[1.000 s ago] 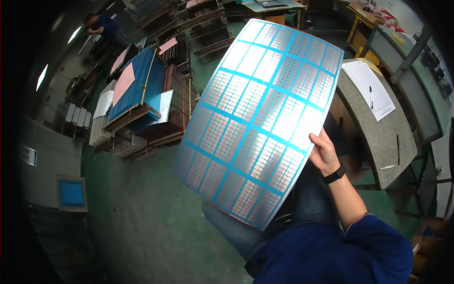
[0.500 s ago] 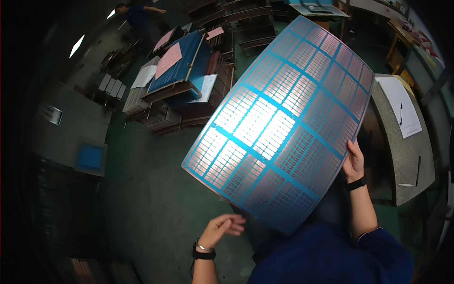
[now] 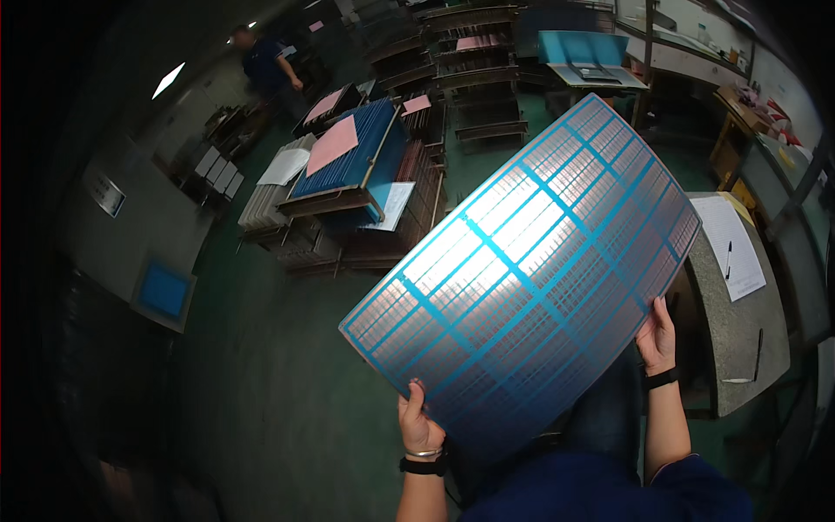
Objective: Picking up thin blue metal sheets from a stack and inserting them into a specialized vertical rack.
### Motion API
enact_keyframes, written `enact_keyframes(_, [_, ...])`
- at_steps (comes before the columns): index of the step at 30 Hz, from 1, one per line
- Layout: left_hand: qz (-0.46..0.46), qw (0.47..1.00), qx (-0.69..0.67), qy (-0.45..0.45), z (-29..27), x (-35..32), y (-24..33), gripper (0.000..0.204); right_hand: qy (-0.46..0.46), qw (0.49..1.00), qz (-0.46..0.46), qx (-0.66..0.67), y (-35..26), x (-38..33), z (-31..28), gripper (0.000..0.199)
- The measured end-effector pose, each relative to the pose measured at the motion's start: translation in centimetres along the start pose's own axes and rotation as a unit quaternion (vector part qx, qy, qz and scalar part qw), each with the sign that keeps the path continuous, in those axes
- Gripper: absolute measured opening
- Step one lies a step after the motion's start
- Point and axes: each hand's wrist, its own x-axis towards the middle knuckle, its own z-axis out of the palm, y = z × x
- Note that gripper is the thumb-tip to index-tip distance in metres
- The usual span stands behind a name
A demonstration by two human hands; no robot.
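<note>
A large copper and blue circuit board panel [image 3: 557, 270] is held up in front of me, tilted, with bright light glaring off its upper left part. My left hand [image 3: 419, 419] grips its lower left edge, thumb on the face and the other fingers hidden behind. On the right edge my right hand [image 3: 657, 335] is closed as well, its thumb at the rim and its fingers mostly behind the panel.
At right a speckled grey table [image 3: 739, 339] bears paper sheets [image 3: 731, 244] and a pen [image 3: 730, 261]. Racks of blue panels [image 3: 348, 157] stand ahead to the left. A co-worker [image 3: 270, 65] is at the far left. A blue-topped stand [image 3: 591, 52] is at the back.
My left hand, free before, has taken hold of the panel's lower left edge. The panel has tipped and sits lower at its far end. The right hand keeps its grip.
</note>
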Motion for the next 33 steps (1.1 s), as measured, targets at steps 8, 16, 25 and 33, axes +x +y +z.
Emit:
enact_keyframes(8, [0.050,0.999,0.018,0.002,-5.4,2.1,2.7,0.028,-0.046,0.992,-0.036,-0.111,-3.6,-1.7,-1.0,0.047])
enact_keyframes(16, [0.037,0.998,0.009,0.042,-8.0,2.7,2.2,0.040,-0.067,0.990,0.030,-0.121,-2.9,-3.1,0.4,0.049])
enact_keyframes(25, [-0.138,0.981,0.075,0.112,-12.7,1.7,1.9,0.036,-0.070,0.972,0.081,-0.207,-2.1,-2.2,4.1,0.053])
enact_keyframes(33, [-0.302,0.903,-0.195,-0.234,-14.6,2.4,2.1,0.037,-0.054,0.982,0.076,-0.165,-1.1,-1.4,3.3,0.052])
